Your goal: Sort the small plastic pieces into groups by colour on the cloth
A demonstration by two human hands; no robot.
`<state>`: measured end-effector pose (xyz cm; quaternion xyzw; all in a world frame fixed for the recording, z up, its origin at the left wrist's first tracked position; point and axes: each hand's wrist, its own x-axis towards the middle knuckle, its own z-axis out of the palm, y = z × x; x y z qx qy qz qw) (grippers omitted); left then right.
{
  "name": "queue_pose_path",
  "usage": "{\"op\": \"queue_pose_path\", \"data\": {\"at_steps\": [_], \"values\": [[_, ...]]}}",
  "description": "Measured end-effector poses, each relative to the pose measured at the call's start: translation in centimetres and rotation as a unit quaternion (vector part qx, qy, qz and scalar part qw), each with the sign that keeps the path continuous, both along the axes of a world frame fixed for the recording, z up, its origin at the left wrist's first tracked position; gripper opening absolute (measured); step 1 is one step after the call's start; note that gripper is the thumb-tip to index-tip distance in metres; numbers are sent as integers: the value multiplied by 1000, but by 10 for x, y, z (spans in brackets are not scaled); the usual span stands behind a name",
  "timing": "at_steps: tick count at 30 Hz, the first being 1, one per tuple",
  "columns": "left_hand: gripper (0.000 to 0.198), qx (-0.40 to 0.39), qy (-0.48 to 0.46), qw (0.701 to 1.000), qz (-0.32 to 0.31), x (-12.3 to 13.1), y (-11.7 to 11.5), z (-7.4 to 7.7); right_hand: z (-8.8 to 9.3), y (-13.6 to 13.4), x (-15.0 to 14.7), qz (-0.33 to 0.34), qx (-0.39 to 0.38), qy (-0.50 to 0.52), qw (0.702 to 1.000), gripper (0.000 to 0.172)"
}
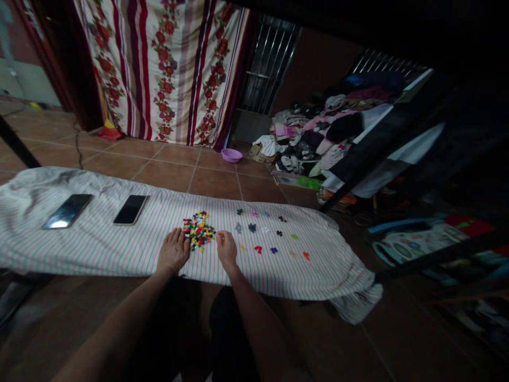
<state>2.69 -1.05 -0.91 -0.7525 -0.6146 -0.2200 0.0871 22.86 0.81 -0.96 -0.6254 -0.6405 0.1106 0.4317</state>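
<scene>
A loose pile of small multicoloured pieces (199,231), bead-like but too small to name surely, lies on a striped cloth (131,249). My left hand (174,249) rests flat at the pile's left edge, fingers stretched out beside the pieces. On the other side, my right hand (226,249) has its fingers curled together at the pile's right edge; what is between the fingertips, if anything, cannot be made out. Right of it, small single-colour groups sit in rough rows, among them a red group (258,249), a purple-blue group (274,250), a dark grey group (252,227) and an orange group (306,255).
Two phones, a larger phone (67,211) and a smaller phone (131,210), lie on the cloth at left. Beyond are a purple basin (231,155) on the tiled floor, a flowered curtain (159,69) and a heap of clothes (318,132). Dark bars flank the cloth.
</scene>
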Motion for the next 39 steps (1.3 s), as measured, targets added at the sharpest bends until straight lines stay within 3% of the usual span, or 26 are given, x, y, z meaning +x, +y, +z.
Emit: {"op": "queue_pose_path", "data": {"at_steps": [10, 16, 22, 27, 31, 39], "values": [[49, -6, -13, 1000, 3, 1, 0, 4, 1, -15, 7, -3, -4, 28, 1000, 22], [50, -12, -6, 1000, -11, -1, -3, 8, 9, -29, 29, 10, 27, 41, 999, 27], [46, -2, -3, 1000, -22, -2, -3, 6, 19, -49, 88, -66, 82, 62, 993, 31], [48, 0, -3, 1000, -14, -2, -3, 6, 15, -63, 158, -211, 92, 51, 972, 35], [47, 1, -15, 1000, -13, -1, -3, 7, 10, -70, 202, -313, 34, 24, 949, 31], [46, 4, -33, 999, -20, 0, -4, 7, 0, -67, 239, -340, -16, -49, 939, 17]]}}
